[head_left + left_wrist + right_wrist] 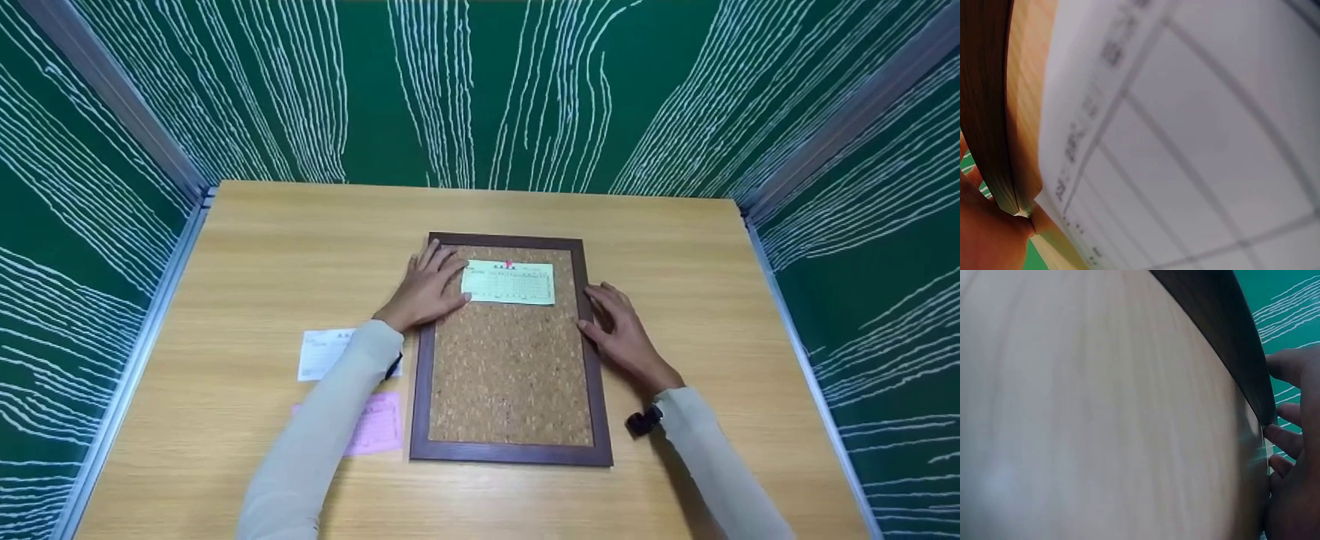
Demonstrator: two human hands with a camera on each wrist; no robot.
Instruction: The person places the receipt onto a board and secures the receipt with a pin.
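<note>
A corkboard (514,375) in a dark brown frame lies on the table. A pale green printed slip (510,283) is held near its top by a pink pushpin (508,263). My left hand (426,289) lies across the frame's upper left side with spread fingers; its thumb and a fingertip touch the slip's left edge. Against the frame's right side rests my right hand (622,334), thumb and fingertips on the edge, fingers loosely bent. In the right wrist view, these fingers (1286,439) touch the dark frame (1224,326).
Left of the board lie a white printed slip (322,352) and a pink one (379,427), both partly under my left forearm. The white slip (1196,124) fills most of the left wrist view. Green panels with white lines (375,90) enclose the wooden table (247,255).
</note>
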